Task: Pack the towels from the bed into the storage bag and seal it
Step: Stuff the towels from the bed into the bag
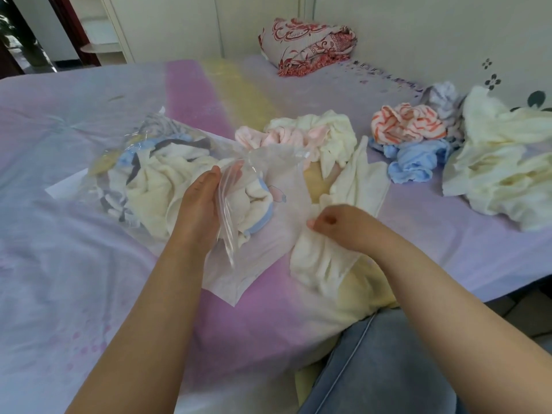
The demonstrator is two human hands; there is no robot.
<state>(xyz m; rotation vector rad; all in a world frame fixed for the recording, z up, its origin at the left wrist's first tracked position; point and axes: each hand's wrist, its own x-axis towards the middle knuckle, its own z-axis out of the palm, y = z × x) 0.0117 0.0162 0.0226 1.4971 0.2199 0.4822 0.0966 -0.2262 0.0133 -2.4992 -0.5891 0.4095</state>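
A clear plastic storage bag (pixel 263 264) lies on the bed (pixel 59 264), its mouth toward me, with several cream, blue and grey towels (pixel 155 186) inside. My left hand (pixel 198 198) holds up the upper edge of the bag's mouth. Just right of the bag, my right hand (pixel 337 224) pinches a cream towel (pixel 322 264) lying on the bed. More towels lie beyond: a pink and cream heap (pixel 304 135), an orange-striped one (pixel 406 124), a blue one (pixel 415 162) and a large cream pile (pixel 501 174).
A folded red-patterned blanket (pixel 307 46) rests at the far side of the bed by the wall. My knee in jeans (pixel 382 369) is at the bed's near edge. A floor strip shows at the right.
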